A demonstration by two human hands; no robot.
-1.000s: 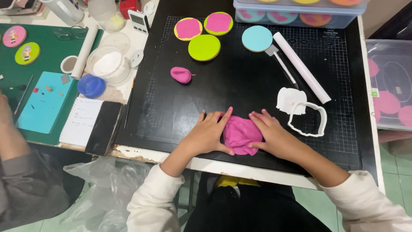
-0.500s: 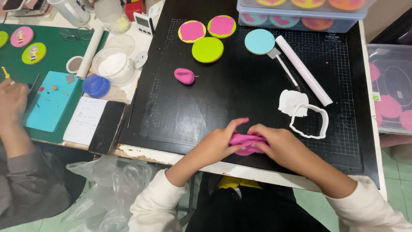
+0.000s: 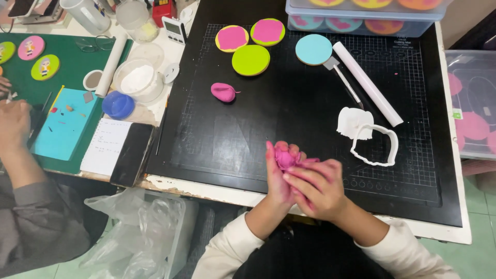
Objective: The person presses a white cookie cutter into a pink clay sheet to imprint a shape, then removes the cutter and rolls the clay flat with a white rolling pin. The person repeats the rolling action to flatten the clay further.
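Both hands meet over the near edge of the black cutting mat (image 3: 289, 103) and squeeze a lump of pink clay (image 3: 285, 156). My left hand (image 3: 277, 181) cups the lump from the left, its fingers stained pink. My right hand (image 3: 316, 188) lies across it from the right, fingers curled over the clay. Only the top of the lump shows between the fingers. A smaller pink clay piece (image 3: 223, 92) lies on the mat further back.
A white cookie cutter (image 3: 375, 145), white cutout (image 3: 355, 123), white rolling pin (image 3: 367, 83) and blade tool (image 3: 342, 80) lie to the right. Coloured discs (image 3: 251, 59) sit at the back. Another person's arm (image 3: 15, 134) works at the green mat on the left.
The pink clay was pressed flat on the mat under both palms; now it is gathered into a lump and lifted between my hands, closer to the mat's near edge.
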